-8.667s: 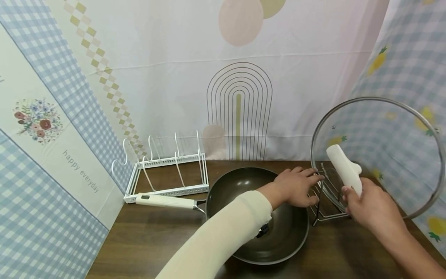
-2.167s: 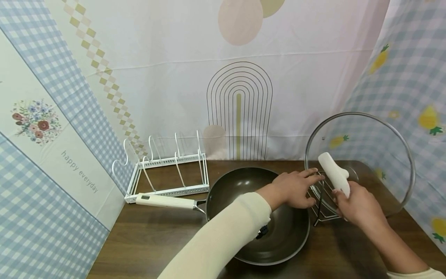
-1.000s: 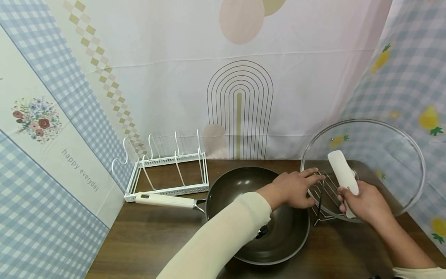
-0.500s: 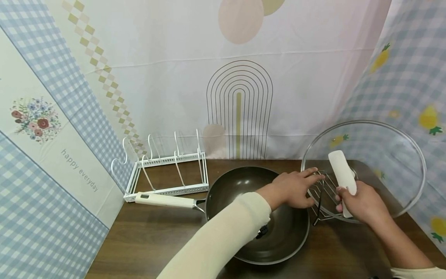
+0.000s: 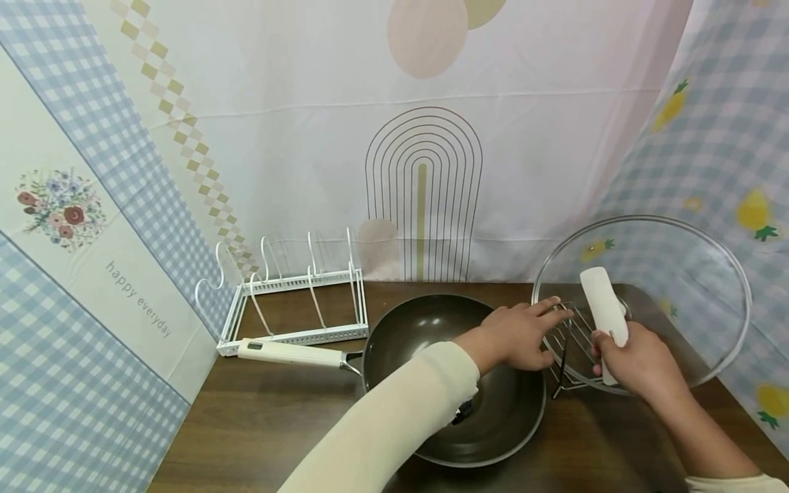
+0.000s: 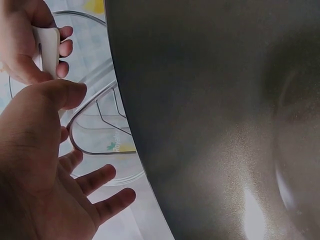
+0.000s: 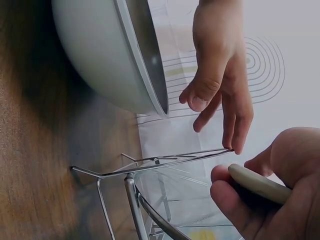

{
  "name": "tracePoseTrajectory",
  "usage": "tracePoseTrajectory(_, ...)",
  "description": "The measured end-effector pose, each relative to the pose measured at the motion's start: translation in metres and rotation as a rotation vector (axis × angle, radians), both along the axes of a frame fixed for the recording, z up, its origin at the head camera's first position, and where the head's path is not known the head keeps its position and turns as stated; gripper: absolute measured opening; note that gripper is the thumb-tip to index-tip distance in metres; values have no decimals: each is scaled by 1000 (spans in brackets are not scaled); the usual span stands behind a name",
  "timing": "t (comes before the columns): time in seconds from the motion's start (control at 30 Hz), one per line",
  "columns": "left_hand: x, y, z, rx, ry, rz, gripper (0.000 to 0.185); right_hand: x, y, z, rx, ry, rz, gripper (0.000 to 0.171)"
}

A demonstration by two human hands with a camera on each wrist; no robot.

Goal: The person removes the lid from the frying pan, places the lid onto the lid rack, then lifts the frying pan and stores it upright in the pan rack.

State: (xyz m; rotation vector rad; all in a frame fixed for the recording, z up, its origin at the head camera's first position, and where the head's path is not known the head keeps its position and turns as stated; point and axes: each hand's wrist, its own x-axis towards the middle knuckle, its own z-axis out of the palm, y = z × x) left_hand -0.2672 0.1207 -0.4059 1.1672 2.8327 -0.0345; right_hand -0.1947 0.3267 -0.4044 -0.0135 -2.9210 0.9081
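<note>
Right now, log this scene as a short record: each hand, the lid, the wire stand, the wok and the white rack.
right hand: grips the glass lid's white handle
left hand: fingers straight, tips touching the wire stand's top
glass lid: tilted, lower rim down in the wire stand
wire stand: on the wooden table, right of the wok
wok: dark, empty, its white handle pointing left
white rack: back left, slots empty
</note>
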Motion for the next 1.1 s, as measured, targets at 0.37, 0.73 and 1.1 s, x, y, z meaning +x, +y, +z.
tracePoseTrajectory(0.37, 1, 1, 2, -27, 13, 8, 80, 4, 2, 2, 101, 65, -90, 46)
tracePoseTrajectory(0.73, 8, -1, 8, -96, -11, 13, 81, 12, -4, 5, 122, 103, -140, 62)
tracePoseTrajectory(1.1, 14, -18, 17, -51, 10, -56, 73, 15, -9, 10, 113, 165, -195, 63)
